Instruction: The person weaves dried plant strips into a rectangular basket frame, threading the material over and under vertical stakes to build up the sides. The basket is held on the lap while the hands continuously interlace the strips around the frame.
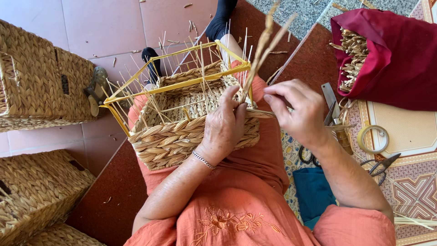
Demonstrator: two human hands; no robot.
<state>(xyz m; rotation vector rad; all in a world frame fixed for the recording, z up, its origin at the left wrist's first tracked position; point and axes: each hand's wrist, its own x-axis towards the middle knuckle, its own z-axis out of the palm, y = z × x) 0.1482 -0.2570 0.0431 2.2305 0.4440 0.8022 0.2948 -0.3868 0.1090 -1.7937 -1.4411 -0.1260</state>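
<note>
Basket: a half-woven straw basket (191,123) lay on the person's lap, built around a yellow wire frame (175,84) with thin upright stakes.
Strand: a dried fibre strand (264,41) rose from the near right corner.
Left hand: the left hand (223,125) was clamped over the woven wall, thumb pinning the strand's base.
Right hand: the right hand (298,111) hovered just beside, fingers loosely curled, holding nothing visible.
Doing it well: the weave likely wanted steady tension and each row pressed snug against the last.
Around: finished baskets (36,77), tape roll (373,139), scissors (380,166), red cloth bag (391,54).
</note>
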